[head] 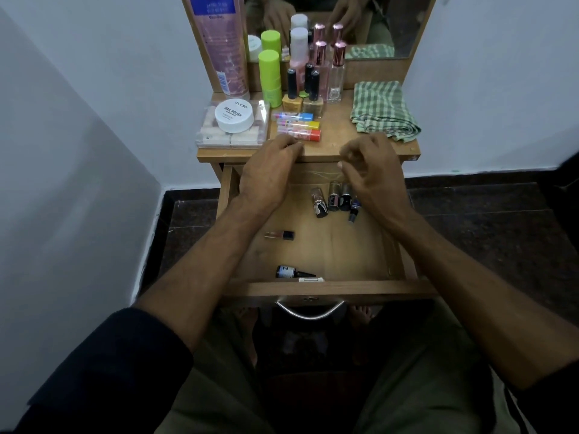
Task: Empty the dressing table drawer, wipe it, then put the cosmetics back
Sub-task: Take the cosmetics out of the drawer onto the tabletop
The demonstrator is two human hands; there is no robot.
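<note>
The wooden drawer is pulled out below the dressing table top. Several small nail polish bottles lie in a cluster at its back right. A clear little bottle lies at the left, and a dark bottle rests at the front. My left hand is at the table's front edge with its fingers curled, just below an orange-capped tube. My right hand hovers over the drawer's back right with loosely bent fingers and nothing in them.
On the table top stand green sticks, nail polish bottles, perfume bottles, a white jar on a clear box, and a folded green checked cloth. A mirror rises behind. Walls close in on both sides.
</note>
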